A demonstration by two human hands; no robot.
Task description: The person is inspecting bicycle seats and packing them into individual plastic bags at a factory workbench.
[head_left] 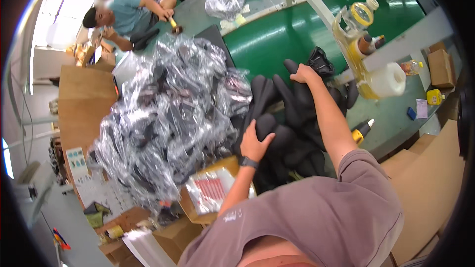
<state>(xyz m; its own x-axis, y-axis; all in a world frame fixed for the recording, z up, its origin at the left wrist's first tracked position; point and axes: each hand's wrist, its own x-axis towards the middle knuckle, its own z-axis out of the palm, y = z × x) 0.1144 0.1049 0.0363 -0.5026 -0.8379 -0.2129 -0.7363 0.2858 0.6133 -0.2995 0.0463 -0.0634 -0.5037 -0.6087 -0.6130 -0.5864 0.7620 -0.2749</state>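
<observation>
Several black bicycle saddles [292,104] lie heaped in front of me on the bench. With my left hand [255,146], a dark band on its wrist, I grip the rounded end of one black saddle [265,124], thumb and fingers apart around it. My right arm reaches farther out, and my right hand [304,74] closes around the narrow nose of another saddle [290,64]. Just beyond that hand lies a saddle with its black underside [320,61] showing. A large pile of saddles in clear plastic bags [168,113] rises to the left.
A green conveyor belt [277,34] runs behind the saddles. Bottles and a tape roll [393,80] sit on a frame at the right, above a yellow-handled tool [362,131]. An open carton [187,202] holds flat plastic packets. Another person [131,15] sits at far left holding a hammer.
</observation>
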